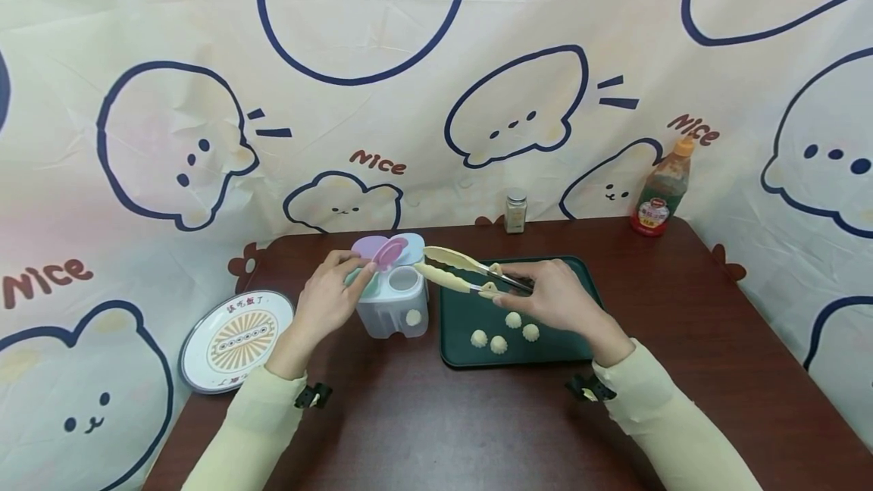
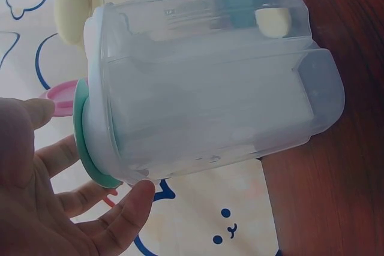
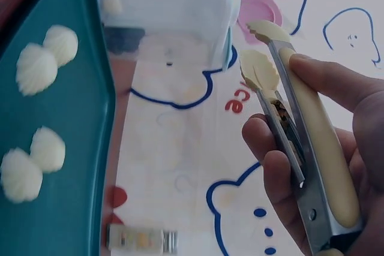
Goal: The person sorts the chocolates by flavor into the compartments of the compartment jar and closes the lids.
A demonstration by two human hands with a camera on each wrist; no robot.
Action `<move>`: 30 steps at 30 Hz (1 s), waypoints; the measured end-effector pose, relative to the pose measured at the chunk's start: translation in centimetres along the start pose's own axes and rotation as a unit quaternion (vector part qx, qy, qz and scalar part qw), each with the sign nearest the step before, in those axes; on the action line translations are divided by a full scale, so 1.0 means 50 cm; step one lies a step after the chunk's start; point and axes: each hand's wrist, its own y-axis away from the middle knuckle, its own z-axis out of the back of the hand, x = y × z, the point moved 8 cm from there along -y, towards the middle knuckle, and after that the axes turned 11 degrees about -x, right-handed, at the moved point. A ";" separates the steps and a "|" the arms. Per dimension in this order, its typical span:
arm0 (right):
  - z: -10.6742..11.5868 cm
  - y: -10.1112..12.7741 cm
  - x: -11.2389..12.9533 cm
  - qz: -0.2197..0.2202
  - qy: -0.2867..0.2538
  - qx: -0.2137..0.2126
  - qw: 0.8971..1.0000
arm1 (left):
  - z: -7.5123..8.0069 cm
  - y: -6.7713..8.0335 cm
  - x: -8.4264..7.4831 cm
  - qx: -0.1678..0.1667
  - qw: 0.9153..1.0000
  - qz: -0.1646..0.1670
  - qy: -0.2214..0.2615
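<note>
My left hand (image 1: 333,294) pinches a small pink lid (image 1: 391,254) between thumb and forefinger, tilted up over a clear compartment container (image 1: 392,317). Its other fingers lie spread beside the container's green lid (image 2: 96,166). Below the raised pink lid, one round opening (image 1: 404,277) is uncovered. A single whitish ridged piece (image 1: 413,317) sits low inside the container. My right hand (image 1: 555,295) grips cream-tipped metal tongs (image 1: 446,279); their tips are spread apart beside the container's top, with nothing between them. Several similar ridged pieces (image 1: 499,345) lie on a dark green tray (image 1: 470,309).
A white patterned plate (image 1: 198,351) lies left of the container. At the back edge of the brown table (image 1: 409,415) stand a small spice jar (image 1: 515,212) and, farther right, a sauce bottle (image 1: 661,195). A printed cloth hangs behind.
</note>
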 end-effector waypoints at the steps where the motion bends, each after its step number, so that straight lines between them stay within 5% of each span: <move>1: 0.005 0.003 -0.007 -0.002 0.003 -0.001 1.000 | 0.000 0.000 0.000 0.001 1.000 0.001 0.001; 13: 0.048 0.043 -0.096 -0.048 0.043 0.010 0.998 | 0.002 0.000 -0.002 -0.004 1.000 -0.008 0.006; 30: 0.062 0.097 -0.191 -0.053 0.051 0.033 0.997 | -0.001 0.000 0.002 0.003 1.000 0.002 0.008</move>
